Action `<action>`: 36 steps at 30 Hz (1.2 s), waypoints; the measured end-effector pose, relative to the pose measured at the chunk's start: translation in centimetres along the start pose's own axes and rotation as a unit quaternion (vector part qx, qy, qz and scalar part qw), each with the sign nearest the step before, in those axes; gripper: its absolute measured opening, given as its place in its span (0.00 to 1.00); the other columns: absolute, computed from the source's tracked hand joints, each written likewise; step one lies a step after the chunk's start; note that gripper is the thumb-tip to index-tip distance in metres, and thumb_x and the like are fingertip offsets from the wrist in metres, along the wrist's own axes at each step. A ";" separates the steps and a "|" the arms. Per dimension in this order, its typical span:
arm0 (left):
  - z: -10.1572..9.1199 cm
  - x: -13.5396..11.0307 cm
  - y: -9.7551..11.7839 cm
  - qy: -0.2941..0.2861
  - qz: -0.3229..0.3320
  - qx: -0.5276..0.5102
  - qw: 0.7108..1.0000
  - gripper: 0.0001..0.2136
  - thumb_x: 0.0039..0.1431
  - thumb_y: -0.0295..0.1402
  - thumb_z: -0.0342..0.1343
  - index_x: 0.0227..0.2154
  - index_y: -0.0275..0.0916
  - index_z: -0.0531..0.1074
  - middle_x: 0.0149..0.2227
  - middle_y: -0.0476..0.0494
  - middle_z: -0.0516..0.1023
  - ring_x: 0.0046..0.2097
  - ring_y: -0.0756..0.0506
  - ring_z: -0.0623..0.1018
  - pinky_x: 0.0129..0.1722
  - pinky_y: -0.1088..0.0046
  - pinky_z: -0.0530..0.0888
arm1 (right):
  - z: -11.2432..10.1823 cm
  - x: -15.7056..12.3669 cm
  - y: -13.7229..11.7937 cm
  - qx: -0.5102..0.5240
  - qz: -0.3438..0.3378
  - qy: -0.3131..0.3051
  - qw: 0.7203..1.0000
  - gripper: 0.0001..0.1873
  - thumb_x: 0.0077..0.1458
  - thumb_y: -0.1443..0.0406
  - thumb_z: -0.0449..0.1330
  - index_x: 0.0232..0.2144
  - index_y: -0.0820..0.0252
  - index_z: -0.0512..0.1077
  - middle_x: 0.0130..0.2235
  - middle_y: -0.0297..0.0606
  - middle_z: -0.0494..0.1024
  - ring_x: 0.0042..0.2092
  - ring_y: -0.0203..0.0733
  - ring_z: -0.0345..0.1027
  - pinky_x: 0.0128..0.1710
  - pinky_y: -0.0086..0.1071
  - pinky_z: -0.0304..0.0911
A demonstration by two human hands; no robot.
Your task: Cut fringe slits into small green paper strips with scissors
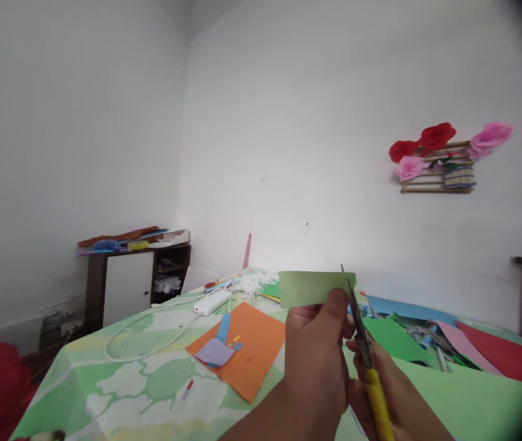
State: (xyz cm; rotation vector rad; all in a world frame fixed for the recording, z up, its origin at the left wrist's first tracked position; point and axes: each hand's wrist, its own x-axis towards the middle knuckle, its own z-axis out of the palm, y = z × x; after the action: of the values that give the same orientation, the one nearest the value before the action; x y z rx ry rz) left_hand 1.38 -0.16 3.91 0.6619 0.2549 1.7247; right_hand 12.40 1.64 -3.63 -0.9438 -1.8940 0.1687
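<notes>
A light green strip of paper (pixel 309 288) is pinched between the thumb and fingers of my left hand (pixel 318 349), held up over the table. My right hand (pixel 380 361) grips a pair of scissors with yellow handles (pixel 377 401). The blades point up and stand at the right end of the strip, one in front of it, its tip just above the top edge. My right fingers are partly hidden behind the scissors and my left hand.
On the patterned tablecloth (pixel 150 386) lie an orange sheet (pixel 258 346) with paper scraps, a white power strip (pixel 213 302) and white string (pixel 254 283). Coloured sheets, one of them red (pixel 502 352), spread at the right. A cabinet (pixel 130 282) stands left; paper flowers (pixel 437 136) hang on the wall.
</notes>
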 end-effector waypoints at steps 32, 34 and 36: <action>-0.1 0.6 -1.5 -0.035 -0.085 -0.021 0.995 0.30 0.28 0.46 0.72 0.12 0.38 0.52 0.11 0.60 0.50 0.16 0.59 0.49 0.16 0.81 0.47 | -2.0 0.7 1.3 -0.075 0.054 -0.032 0.995 0.25 0.52 0.50 0.53 0.47 0.60 0.64 0.49 0.49 0.70 0.50 0.51 0.66 0.48 0.38 0.65; -0.2 0.6 -1.5 -0.036 -0.085 -0.019 0.996 0.30 0.28 0.46 0.72 0.13 0.38 0.52 0.11 0.61 0.48 0.16 0.60 0.47 0.16 0.80 0.43 | -2.1 0.8 1.1 -0.077 0.058 -0.045 0.994 0.27 0.53 0.50 0.52 0.49 0.61 0.61 0.50 0.50 0.69 0.52 0.52 0.64 0.49 0.40 0.64; -0.2 0.6 -1.6 -0.035 -0.091 -0.016 0.995 0.31 0.28 0.47 0.72 0.13 0.39 0.51 0.11 0.62 0.46 0.16 0.59 0.46 0.16 0.79 0.41 | -2.1 1.1 0.8 -0.071 0.070 -0.042 0.994 0.29 0.49 0.50 0.54 0.47 0.62 0.61 0.50 0.52 0.69 0.52 0.54 0.64 0.50 0.42 0.64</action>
State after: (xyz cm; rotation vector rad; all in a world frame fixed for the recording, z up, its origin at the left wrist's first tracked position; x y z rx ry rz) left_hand 2.51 0.83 3.16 0.6543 0.2296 1.5253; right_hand 14.33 2.36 -2.15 -1.1836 -1.9370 0.1608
